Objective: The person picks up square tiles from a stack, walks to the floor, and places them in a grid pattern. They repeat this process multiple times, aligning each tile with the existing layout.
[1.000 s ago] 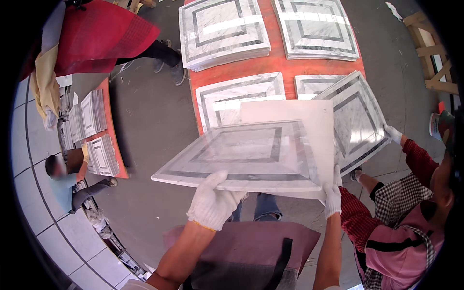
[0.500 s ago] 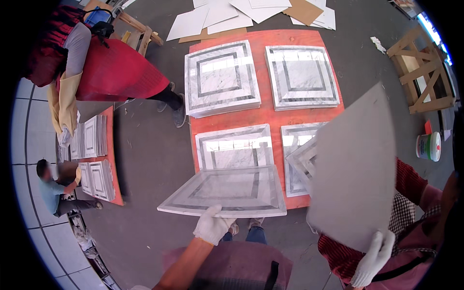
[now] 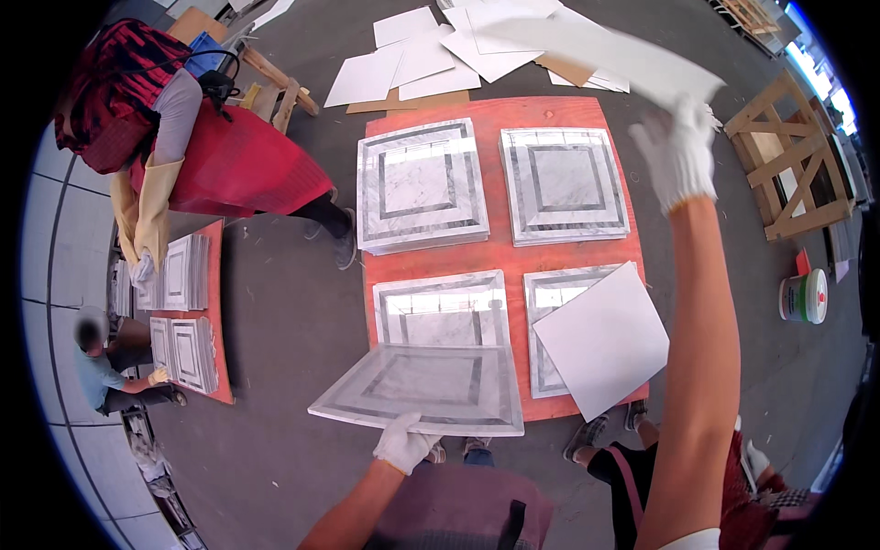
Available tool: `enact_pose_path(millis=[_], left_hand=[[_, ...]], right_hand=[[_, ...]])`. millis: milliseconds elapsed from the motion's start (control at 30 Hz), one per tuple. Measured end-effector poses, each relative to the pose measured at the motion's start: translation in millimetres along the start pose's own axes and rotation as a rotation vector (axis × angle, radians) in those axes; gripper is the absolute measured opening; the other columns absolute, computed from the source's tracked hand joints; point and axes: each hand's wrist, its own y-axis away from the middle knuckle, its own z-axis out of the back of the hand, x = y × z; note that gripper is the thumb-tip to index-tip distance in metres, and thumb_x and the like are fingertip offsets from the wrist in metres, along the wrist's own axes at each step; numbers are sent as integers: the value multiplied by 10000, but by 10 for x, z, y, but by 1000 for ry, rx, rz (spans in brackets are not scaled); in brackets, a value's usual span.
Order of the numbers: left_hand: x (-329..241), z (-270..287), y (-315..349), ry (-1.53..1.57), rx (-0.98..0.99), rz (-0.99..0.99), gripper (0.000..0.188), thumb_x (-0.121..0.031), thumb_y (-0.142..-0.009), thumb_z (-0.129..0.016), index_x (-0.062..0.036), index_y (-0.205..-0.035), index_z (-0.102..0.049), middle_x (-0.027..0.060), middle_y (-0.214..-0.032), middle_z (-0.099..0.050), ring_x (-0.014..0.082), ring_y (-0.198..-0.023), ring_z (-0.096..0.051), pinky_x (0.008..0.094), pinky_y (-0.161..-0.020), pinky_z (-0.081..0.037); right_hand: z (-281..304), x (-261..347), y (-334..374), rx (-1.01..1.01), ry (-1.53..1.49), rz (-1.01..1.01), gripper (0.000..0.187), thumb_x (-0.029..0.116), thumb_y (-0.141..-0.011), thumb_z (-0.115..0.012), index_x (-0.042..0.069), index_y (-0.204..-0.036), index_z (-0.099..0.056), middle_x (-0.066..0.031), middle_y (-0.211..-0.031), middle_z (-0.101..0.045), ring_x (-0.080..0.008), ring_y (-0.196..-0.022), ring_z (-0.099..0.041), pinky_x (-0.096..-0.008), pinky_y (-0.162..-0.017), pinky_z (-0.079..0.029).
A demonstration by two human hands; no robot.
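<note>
My left hand (image 3: 406, 444), in a white knit glove, grips the near edge of a marble tile (image 3: 417, 390) with grey square bands. The tile is tilted, its near edge raised above the near left tile stack (image 3: 440, 302). My right hand (image 3: 678, 156), also gloved, reaches far out to the upper right with its fingers spread. Just beyond its fingertips a white sheet (image 3: 614, 60) is in the air, smeared by motion; whether a fingertip still touches it is hard to see. A white square panel (image 3: 605, 341) lies askew over the near right tile (image 3: 545, 367).
Two tile stacks stand at the far side of the red board (image 3: 509, 261). Loose white sheets (image 3: 426, 60) litter the floor behind. Wooden crate (image 3: 793, 160) and white bucket (image 3: 803, 299) are at right. Co-workers are at left (image 3: 220, 147) and lower right (image 3: 752, 495).
My right hand has swung from the lower right to the upper right, and the sheet it gripped is now out beyond it. A white panel now shows over the near right tile.
</note>
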Motion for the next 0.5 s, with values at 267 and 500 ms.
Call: enact_pose_path(millis=[267, 500], left_hand=[[-50, -70, 16, -61, 36, -29, 475, -24, -891, -371, 112, -1335, -272, 279, -1365, -383, 427, -1256, -418, 562, -1042, -386], [-166, -148, -40, -69, 47, -12, 440, -27, -901, -407, 103, -1311, -315, 261, -1335, -423, 396, -1226, -460, 553, -1014, -421]], right_hand=[[675, -1463, 1611, 427, 704, -642, 853, 398, -871, -610, -58, -1455, -187, -235, -1467, -303, -285, -1367, -303, -348, -1087, -290], [1580, -1981, 3156, 113, -144, -1459, 669, 392, -909, -567, 31, -1412, -314, -170, -1364, -444, -323, -1193, -486, -443, -995, -419]])
